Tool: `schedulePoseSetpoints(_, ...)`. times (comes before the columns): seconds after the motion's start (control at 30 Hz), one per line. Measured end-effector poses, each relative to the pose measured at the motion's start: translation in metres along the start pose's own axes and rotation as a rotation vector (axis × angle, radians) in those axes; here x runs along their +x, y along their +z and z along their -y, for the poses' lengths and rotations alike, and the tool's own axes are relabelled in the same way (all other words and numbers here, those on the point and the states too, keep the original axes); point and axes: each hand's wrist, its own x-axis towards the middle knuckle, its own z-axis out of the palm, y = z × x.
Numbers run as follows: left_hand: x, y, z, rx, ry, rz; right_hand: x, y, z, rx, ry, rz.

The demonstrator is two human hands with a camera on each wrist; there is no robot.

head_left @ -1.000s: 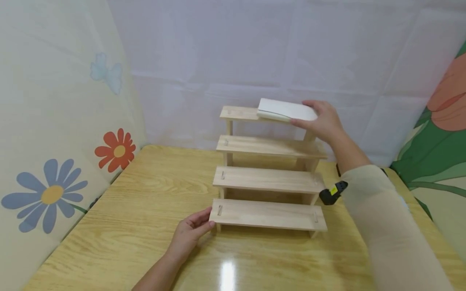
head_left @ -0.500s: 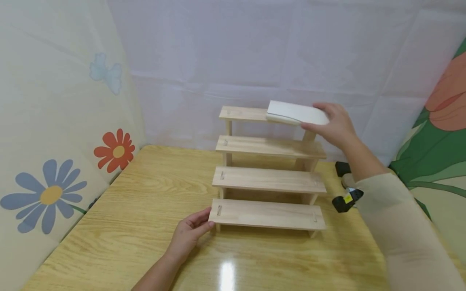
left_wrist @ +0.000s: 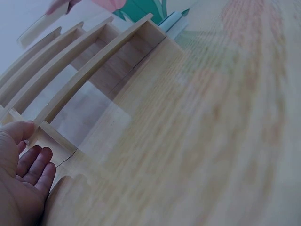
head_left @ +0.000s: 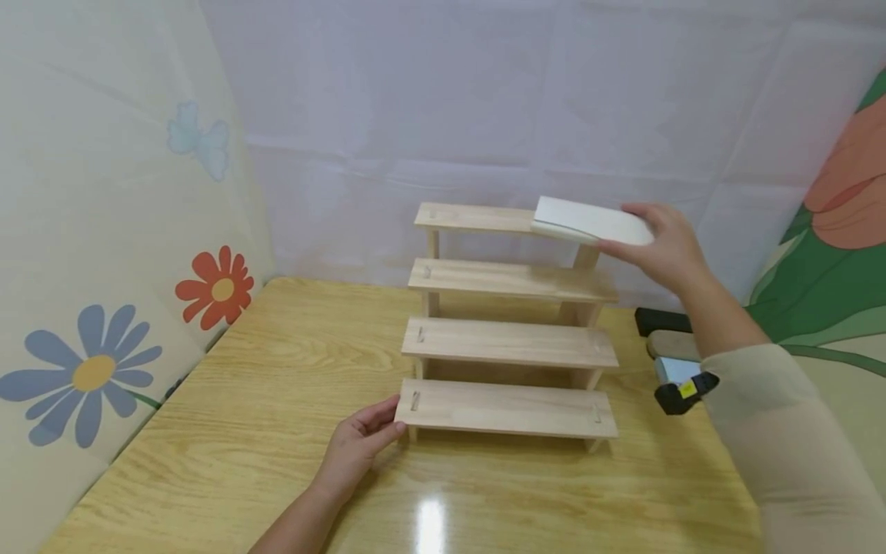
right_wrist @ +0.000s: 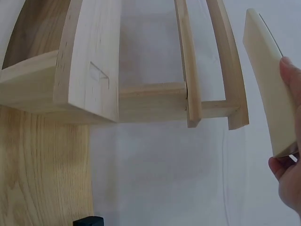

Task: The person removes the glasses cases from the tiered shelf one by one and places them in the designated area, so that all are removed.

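A stepped wooden display stand (head_left: pixel 508 341) with several pale shelves stands on the table. My left hand (head_left: pixel 356 448) holds the left end of its lowest shelf, thumb at the front corner and fingers at the side; the left wrist view shows the thumb (left_wrist: pixel 21 131) on the shelf's end. My right hand (head_left: pixel 666 248) grips a white glasses case (head_left: pixel 588 221) by its right end, thumb at the near edge and fingers behind. In the right wrist view the case (right_wrist: pixel 268 89) is in the air, apart from the top shelf (right_wrist: pixel 230 70), with a seam along its edge.
Right of the stand lie a black case (head_left: pixel 661 321), a rounded brown case (head_left: pixel 670 345) and a light blue item (head_left: pixel 677 369). A black wrist camera (head_left: pixel 681 394) sits on the right sleeve. A white cloth (head_left: pixel 388 92) hangs behind the wood-grain table (head_left: pixel 311 338).
My right hand has carried the white glasses case rightward and slightly down, past the top shelf's right end. The cases at the right have come into view. The left hand has stayed in place.
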Motion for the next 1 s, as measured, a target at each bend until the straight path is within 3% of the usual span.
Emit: schedulePoseSetpoints(1.0,0.000,0.000,0.000,0.015,0.010,0.001,-0.034,-0.026,-0.035,-0.046,0.031,-0.005)
